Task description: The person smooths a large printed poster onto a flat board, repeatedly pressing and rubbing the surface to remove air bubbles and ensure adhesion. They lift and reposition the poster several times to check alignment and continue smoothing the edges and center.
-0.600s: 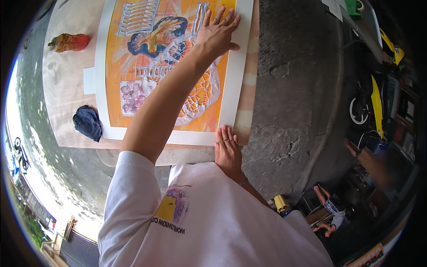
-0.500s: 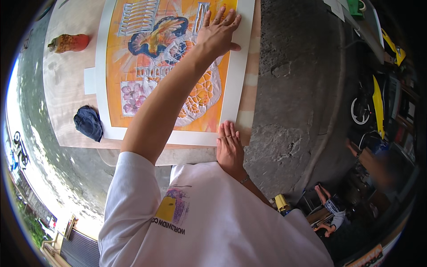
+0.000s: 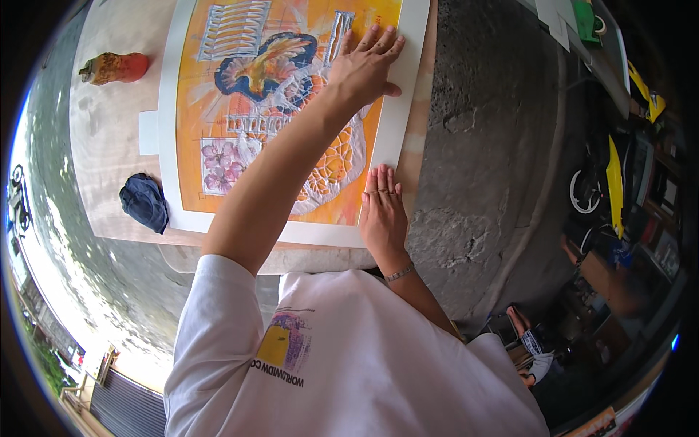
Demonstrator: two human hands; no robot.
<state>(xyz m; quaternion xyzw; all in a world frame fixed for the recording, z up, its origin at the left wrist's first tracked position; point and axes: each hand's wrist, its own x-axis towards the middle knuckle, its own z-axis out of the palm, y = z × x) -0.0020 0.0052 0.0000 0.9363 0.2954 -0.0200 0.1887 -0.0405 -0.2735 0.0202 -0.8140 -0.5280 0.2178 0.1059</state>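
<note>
A large orange picture (image 3: 353, 191) with a wide white border lies on the board table in front of me. It bears a bird in a blue patch, pink flowers and white lace-like netting. My left hand (image 3: 364, 67) rests palm down across its upper right, fingers apart, the tips near the right-hand border. Nearer to me, my right hand (image 3: 384, 215) lies flat on the border's lower right part, fingers extended side by side. Neither hand holds anything that shows. My left forearm hides part of the picture's middle.
On the wooden tabletop (image 3: 109, 153), left of the picture, are a red-orange bottle (image 3: 116, 68), a dark blue cloth bundle (image 3: 143, 202) and a white card (image 3: 148, 132). Concrete floor (image 3: 502, 146) lies to the right. A person (image 3: 535, 357) and yellow-panelled motorcycles (image 3: 617, 182) are beyond.
My right hand has slid away from me along the right-hand border. My left hand has shifted slightly nearer and to the right, still flat. The view has moved a little.
</note>
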